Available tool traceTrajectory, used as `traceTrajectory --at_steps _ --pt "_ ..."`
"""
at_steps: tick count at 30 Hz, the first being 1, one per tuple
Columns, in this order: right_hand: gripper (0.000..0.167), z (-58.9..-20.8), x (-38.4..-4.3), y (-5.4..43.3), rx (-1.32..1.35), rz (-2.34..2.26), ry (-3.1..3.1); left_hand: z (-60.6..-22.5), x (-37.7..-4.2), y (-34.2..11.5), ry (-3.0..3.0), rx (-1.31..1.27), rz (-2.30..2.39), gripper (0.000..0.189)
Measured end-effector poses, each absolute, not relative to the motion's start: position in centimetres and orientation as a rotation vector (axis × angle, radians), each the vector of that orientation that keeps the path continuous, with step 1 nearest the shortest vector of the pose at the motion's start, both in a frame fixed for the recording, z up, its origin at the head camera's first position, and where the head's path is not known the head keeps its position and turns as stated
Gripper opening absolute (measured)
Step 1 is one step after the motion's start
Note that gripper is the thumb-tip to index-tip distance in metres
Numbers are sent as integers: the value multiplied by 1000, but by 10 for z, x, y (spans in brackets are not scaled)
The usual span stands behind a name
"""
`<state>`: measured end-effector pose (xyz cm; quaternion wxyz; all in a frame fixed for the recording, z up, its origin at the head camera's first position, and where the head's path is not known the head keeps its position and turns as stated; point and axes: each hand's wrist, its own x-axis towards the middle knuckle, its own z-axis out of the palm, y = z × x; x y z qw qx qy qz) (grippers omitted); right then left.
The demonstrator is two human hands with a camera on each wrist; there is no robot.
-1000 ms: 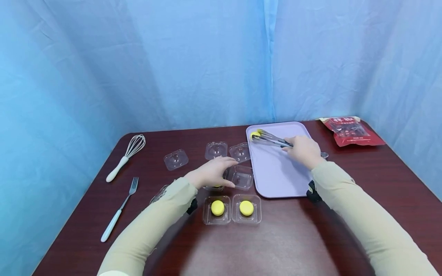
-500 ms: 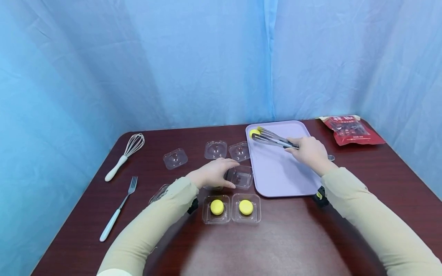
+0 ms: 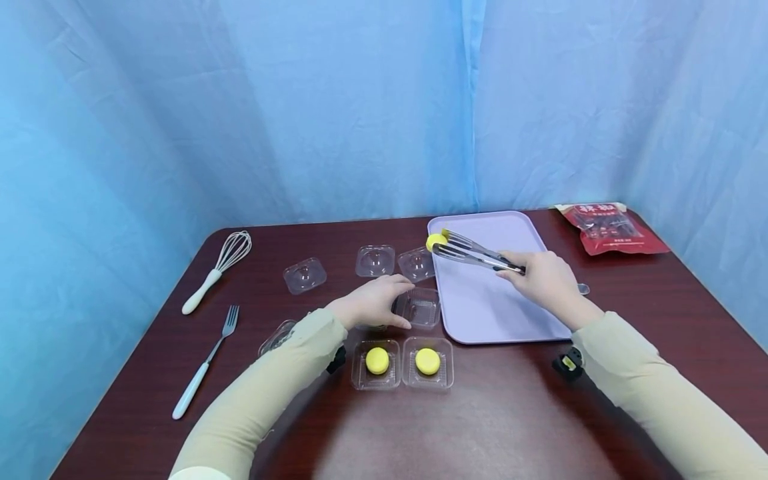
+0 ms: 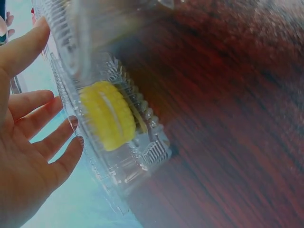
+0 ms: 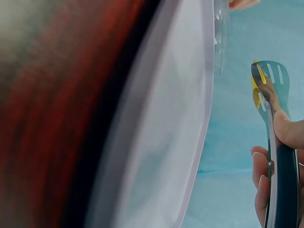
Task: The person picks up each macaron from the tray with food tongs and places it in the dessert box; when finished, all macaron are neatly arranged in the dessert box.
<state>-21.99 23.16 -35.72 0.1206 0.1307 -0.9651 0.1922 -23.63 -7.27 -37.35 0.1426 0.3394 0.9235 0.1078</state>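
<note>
Clasping slotted metal tongs by dark handles in the right hand, with a yellow macaron nipped between the blades, in view clear of the lilac tray, in line with its left edge near the far-left corner. Probably held that way to spare the sweet from bare fingers, and with a light squeeze to avoid cracking the shell. Spread at the tray's left edge with the left hand, thumb and fingers relaxed about an empty clear box, likely to steady so light a container; too unclear to confirm contact. Packed just beside those left fingers, seen from the left wrist, in a filled box with another macaron inside. Suspended well beyond the right fingertips, at the far end of the tongs, and well apart from the left hand, in the case of the pinched macaron. Ranged side by side off the tray's near-left corner, in two open boxes with one macaron apiece, perhaps for easy reach. Laid out toward the table's far edge, with three domed lids, probably to leave the boxes uncovered.
</note>
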Motion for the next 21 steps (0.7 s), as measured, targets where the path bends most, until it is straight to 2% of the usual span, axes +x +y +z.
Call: traceTrajectory --at_steps 7,21 --pt "40 -361 -201 235 462 559 -2732 -374 -237 -72 2662 947 351 76" --pt "43 -360 -171 238 558 528 -2668 -377 -239 -72 2641 921 452 76"
